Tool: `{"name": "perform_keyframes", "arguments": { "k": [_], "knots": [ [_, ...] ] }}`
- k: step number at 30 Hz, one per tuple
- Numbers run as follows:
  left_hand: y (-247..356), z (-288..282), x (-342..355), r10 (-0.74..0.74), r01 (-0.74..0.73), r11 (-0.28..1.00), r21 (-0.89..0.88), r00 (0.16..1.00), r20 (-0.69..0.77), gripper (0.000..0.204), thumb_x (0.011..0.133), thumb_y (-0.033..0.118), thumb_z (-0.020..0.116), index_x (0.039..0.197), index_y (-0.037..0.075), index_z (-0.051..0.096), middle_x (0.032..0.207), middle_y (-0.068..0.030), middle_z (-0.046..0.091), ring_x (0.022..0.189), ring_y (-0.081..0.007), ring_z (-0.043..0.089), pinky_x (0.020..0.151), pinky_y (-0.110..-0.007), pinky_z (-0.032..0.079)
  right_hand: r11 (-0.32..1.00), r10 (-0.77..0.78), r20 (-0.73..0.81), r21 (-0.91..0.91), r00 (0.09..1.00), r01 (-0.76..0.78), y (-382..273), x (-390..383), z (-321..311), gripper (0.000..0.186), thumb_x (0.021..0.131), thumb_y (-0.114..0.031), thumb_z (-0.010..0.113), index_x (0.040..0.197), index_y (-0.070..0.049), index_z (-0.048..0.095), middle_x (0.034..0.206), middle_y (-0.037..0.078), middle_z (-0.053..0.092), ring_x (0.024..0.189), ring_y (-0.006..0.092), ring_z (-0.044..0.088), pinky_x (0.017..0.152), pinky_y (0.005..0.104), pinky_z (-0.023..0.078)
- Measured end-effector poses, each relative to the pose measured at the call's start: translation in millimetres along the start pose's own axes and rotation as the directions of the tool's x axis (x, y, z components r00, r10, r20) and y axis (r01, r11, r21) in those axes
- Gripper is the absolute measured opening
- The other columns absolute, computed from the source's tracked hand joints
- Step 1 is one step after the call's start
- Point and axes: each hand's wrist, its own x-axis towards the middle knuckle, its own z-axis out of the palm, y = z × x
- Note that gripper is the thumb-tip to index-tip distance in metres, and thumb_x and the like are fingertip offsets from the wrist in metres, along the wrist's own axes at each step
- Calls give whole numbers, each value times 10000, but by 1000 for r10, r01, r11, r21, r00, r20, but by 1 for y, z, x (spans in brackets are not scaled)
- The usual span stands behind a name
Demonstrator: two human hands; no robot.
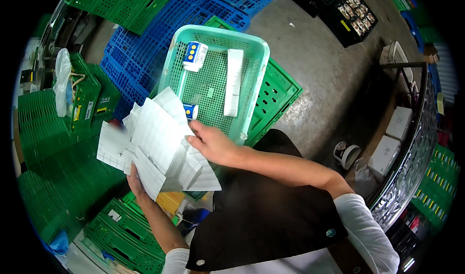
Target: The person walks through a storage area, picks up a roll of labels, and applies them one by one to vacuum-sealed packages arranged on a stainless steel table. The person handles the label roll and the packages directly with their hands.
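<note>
A loose bundle of white paper sheets (162, 131) fans out between my hands, some sheets folded or creased. My left hand (136, 181) is closed on the bundle's lower left edge. On its right edge, my right hand (211, 142) pinches the sheets between thumb and fingers. Behind the papers stands a light green mesh basket (265, 56), partly covered by them. Inside lie a blue-and-white cylindrical container (195, 56), a long white box (233, 83) and a second blue-and-white container (191, 112), half hidden by the sheets.
The basket rests on a green crate (278, 92), beside blue pallets (145, 51). Green crates (53, 177) are stacked at left. Black crates (356, 20) with packed goods sit far right on the concrete floor. A white bucket (346, 154) and white boxes (385, 153) lie near a metal-framed rack.
</note>
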Motion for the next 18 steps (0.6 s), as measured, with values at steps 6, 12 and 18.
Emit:
{"name": "perform_keyframes", "arguments": {
  "k": [6,12,18],
  "knots": [
    [-18,-11,6,5,-5,1000,-24,1000,-28,466,960,177,505,1358,-38,394,1260,-149,550,1071,-251,592,916,-376,500,992,122,-9,13,992,-122,-2,3,-10,309,955,-276,511,1084,4,510,731,165,605,651,309,599,625,385,467],
    [-28,-20,12,-8,7,999,-48,1000,-20,463,961,174,505,1357,-42,396,1265,-144,549,1075,-244,589,924,-370,493,949,270,61,151,961,-276,-11,25,-51,344,981,-292,468,1129,4,563,866,101,643,714,154,635,600,287,520],
    [-29,-16,9,-49,47,998,-32,997,-58,466,959,172,514,1360,-35,400,1288,-128,540,1095,-236,576,955,-362,466,979,201,85,-55,976,-197,-5,51,-71,247,931,-118,509,1128,19,569,954,118,663,761,141,663,621,277,534]
  ]
}}
